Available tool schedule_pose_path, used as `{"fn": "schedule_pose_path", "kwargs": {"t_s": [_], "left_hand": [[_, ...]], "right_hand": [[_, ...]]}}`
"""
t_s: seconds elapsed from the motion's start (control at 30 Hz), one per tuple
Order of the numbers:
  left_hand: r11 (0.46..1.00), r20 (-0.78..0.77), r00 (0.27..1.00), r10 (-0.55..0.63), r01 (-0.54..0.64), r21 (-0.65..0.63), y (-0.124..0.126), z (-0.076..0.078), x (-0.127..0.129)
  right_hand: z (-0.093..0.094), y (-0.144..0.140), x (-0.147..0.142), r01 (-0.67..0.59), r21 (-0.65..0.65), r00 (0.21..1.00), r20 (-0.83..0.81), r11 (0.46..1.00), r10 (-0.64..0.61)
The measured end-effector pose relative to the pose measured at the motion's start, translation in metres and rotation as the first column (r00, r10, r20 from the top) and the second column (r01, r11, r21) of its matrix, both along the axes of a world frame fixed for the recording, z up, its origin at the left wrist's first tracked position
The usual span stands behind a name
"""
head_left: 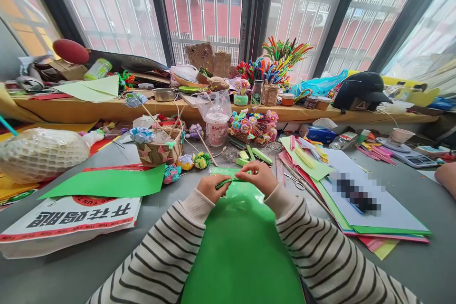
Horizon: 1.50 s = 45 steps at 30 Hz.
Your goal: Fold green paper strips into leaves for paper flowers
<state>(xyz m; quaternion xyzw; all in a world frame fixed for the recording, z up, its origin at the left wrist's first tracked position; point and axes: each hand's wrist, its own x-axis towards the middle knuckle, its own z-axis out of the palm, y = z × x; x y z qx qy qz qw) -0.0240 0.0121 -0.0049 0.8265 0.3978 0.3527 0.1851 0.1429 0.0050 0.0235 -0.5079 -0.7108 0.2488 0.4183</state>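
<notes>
Pinching a thin green strip between both hands, we hold it just above the desk: left hand closed on its near end, right hand closed on the far end. Below lies a green sheet. Scissors rest just right of the right hand; a paper-flower basket stands beyond the left hand.

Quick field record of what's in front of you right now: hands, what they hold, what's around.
left hand: pinches the near end of a green strip
right hand: pinches the strip's far end
under hands: green sheet on grey table
left of hands: green paper, printed bag
right of hands: scissors, paper stack
behind: basket, cup
</notes>
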Motion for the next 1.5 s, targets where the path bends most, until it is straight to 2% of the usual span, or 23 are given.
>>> {"fn": "schedule_pose_path", "kwargs": {"t_s": [0.13,0.27,0.43,0.57,0.93,1.1,1.3,1.4,1.5], "left_hand": [[0.999,0.043,0.999,-0.004,0.006,-0.038,-0.004,0.001,0.002],[0.987,0.181,0.983,0.026,0.003,-0.158,-0.008,0.002,0.006],[0.946,0.302,0.952,0.058,0.043,-0.32,-0.012,0.006,0.01],[0.924,0.333,0.94,0.071,0.064,-0.378,-0.014,0.01,0.01],[0.929,0.307,0.951,0.049,0.07,-0.363,-0.013,0.017,0.007],[0.945,0.299,0.954,0.011,0.088,-0.316,-0.012,0.018,0.007],[0.939,0.279,0.96,-0.012,0.107,-0.326,-0.011,0.016,0.005],[0.947,0.251,0.968,-0.016,0.095,-0.306,-0.011,0.016,0.004],[0.966,0.21,0.977,-0.031,0.083,-0.244,-0.012,0.016,0.004]], "right_hand": [[-0.012,0.002,-0.011,0.092,0.117,0.994,0.053,0.989,-0.099],[-0.014,-0.002,-0.011,0.154,0.191,0.986,0.029,0.97,-0.162],[-0.011,-0.009,-0.011,0.104,0.286,0.994,-0.002,0.953,-0.108],[-0.011,-0.011,-0.012,0.03,0.371,0.999,0.011,0.928,-0.037],[-0.008,-0.007,-0.002,-0.166,0.43,0.978,0.184,0.887,0.094],[-0.008,-0.005,0.001,-0.2,0.474,0.963,0.256,0.857,0.083],[-0.011,-0.004,0.001,-0.209,0.537,0.95,0.309,0.817,0.04],[-0.01,-0.003,0.001,-0.219,0.531,0.943,0.332,0.818,0.037],[-0.009,-0.003,0.001,-0.224,0.492,0.937,0.347,0.841,0.047]]}}
